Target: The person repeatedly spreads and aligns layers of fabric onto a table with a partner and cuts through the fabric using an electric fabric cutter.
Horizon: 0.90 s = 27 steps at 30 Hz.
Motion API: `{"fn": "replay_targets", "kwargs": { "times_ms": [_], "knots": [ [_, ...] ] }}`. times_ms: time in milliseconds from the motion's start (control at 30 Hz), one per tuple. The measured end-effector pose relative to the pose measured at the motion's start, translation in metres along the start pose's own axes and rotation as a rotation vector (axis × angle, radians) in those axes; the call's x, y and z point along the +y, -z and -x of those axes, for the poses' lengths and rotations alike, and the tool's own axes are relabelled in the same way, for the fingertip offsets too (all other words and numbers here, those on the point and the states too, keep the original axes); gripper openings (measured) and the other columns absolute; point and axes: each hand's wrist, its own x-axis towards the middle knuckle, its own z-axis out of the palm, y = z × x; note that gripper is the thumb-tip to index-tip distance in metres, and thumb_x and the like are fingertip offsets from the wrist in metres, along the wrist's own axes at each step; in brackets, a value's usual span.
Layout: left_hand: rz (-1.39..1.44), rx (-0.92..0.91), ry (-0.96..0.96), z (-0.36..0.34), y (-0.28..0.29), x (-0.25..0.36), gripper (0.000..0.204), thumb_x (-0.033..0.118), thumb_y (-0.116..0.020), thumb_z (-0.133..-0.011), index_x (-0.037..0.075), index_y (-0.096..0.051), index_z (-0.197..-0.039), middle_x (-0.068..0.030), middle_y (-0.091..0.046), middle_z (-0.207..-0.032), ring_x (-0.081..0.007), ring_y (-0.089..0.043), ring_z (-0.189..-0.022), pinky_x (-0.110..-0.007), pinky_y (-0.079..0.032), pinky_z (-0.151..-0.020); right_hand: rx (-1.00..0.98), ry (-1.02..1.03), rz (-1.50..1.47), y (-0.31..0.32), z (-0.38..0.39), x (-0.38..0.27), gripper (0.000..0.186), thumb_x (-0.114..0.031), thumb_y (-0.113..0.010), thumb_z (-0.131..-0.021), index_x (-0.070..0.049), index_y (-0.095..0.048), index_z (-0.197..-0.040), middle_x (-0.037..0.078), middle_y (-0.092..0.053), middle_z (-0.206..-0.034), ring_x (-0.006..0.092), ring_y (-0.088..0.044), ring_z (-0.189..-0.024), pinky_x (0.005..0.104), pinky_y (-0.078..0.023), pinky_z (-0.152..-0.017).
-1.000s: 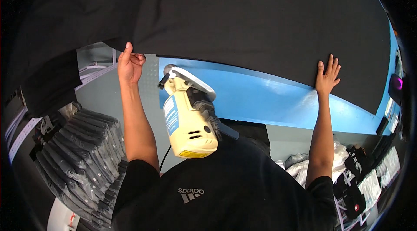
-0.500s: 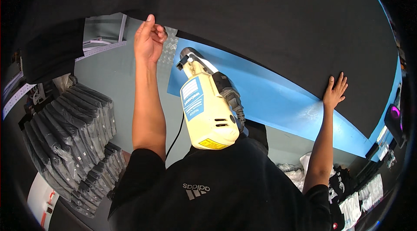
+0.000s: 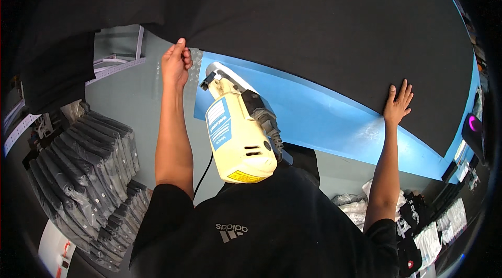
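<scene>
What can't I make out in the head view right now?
All in the head view:
- Far edge of the black cloth: cut off by the picture's top edge.
- Blue surface beneath: covered by the cloth.
- How much cloth the left hand pinches: hidden by its own fingers.
- Underside of the cream power tool: hidden by its body.

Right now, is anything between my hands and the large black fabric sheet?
Nothing visible: your left hand pinches the near edge of the large black fabric sheet, and your right hand rests open on it. The cream, barrel-shaped power tool stands on your side of that edge, apparently blocking neither.
</scene>
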Motion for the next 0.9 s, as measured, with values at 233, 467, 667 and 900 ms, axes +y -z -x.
{"fn": "replay_targets", "kwargs": {
  "times_ms": [233, 467, 667, 900],
  "knots": [
    [-0.094, -0.01, 0.003, 0.007, 0.003, 0.003, 0.03, 0.025, -0.064, -0.085, 0.009, -0.05, -0.064, 0.0017, -0.048, -0.056, -0.0058, -0.04, -0.044, -0.02, -0.03, -0.039, 0.003, 0.004, 0.01, -0.001, 0.001, 0.003, 0.063, -0.061, -0.034, -0.088, -0.028, -0.028, -0.141, 0.006, -0.02, -0.149, 0.0294, -0.014, -0.138, 0.0651, -0.009, -0.102],
    [-0.131, 0.003, 0.013, -0.004, 0.005, -0.011, 0.029, 0.027, -0.065, -0.085, 0.01, -0.052, -0.065, 0.002, -0.048, -0.056, -0.0056, -0.04, -0.045, -0.02, -0.03, -0.04, -0.003, -0.004, 0.009, -0.001, 0.002, 0.001, 0.063, -0.06, -0.036, -0.088, -0.028, -0.028, -0.141, 0.007, -0.02, -0.149, 0.0295, -0.013, -0.138, 0.0654, -0.008, -0.102],
    [-0.269, -0.005, 0.009, -0.007, 0.007, -0.011, 0.031, 0.03, -0.064, -0.085, 0.009, -0.052, -0.066, 0.0031, -0.046, -0.055, -0.0056, -0.039, -0.046, -0.02, -0.031, -0.041, 0.032, -0.02, 0.049, 0.013, 0.001, -0.024, 0.061, -0.052, -0.048, -0.087, -0.02, -0.035, -0.137, 0.011, -0.023, -0.147, 0.031, -0.017, -0.137, 0.0675, -0.012, -0.097],
    [-0.873, -0.042, 0.089, -0.013, 0.009, 0.01, 0.035, 0.036, -0.063, -0.085, 0.006, -0.054, -0.07, 0.002, -0.047, -0.055, -0.0088, -0.044, -0.047, -0.025, -0.033, -0.042, -0.071, 0.203, 0.009, 0.004, 0.04, -0.137, 0.068, -0.062, -0.044, -0.083, -0.026, -0.034, -0.139, 0.01, -0.022, -0.148, 0.0351, -0.011, -0.138, 0.0694, -0.002, -0.099]
  ]
}}
